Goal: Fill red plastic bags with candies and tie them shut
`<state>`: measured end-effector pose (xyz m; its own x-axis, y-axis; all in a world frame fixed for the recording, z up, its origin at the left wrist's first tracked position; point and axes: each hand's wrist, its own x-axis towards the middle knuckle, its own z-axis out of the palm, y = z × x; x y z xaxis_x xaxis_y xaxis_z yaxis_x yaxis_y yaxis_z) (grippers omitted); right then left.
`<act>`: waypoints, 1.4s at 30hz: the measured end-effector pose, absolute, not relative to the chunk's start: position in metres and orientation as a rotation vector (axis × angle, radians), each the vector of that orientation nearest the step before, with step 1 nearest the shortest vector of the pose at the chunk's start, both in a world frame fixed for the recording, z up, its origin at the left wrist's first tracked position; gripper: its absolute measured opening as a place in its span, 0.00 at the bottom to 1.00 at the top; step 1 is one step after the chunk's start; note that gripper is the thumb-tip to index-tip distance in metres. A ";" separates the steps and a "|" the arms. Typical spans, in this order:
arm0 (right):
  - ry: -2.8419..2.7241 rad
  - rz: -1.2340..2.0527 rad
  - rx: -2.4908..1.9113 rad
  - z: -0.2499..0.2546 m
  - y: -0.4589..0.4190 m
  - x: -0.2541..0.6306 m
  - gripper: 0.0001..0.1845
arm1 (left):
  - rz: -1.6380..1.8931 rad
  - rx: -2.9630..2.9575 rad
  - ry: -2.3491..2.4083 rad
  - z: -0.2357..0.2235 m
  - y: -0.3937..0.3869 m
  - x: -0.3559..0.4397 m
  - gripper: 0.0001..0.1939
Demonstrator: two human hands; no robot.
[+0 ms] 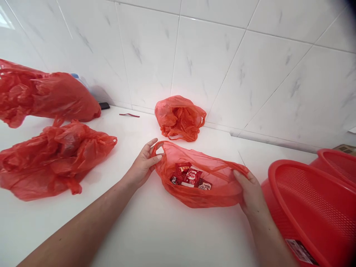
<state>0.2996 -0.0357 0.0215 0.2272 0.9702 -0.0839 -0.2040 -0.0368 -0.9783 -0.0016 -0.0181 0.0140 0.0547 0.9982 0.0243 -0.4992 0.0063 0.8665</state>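
Red bag (pixel 191 195) between 2 bare hands (pixel 143 163), wrapped sweets (pixel 191 175) inside

Head-worn view — forward, downward, close; facing tiled wall (pixel 208 59)

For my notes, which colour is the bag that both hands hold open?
The bag is see-through orange-red, best seen in the head view.

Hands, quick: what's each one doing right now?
Left hand: closed, holding the open bag at one handle.
Right hand: closed, holding its other end.
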 end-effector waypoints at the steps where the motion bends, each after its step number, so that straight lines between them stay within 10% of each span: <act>1: -0.883 1.197 -1.179 0.023 -0.036 0.300 0.14 | 1.367 0.850 0.784 0.013 -0.018 -0.001 0.31; 15: -1.117 0.641 -1.496 0.007 -0.029 0.307 0.11 | 1.620 0.737 0.889 0.034 -0.004 -0.012 0.04; 23: -1.326 0.183 -1.645 0.025 -0.037 0.304 0.11 | 1.587 0.889 0.889 0.078 -0.010 0.010 0.10; 42: -1.145 0.891 -1.219 0.108 -0.023 0.274 0.07 | 1.711 1.482 0.971 0.159 -0.050 0.024 0.08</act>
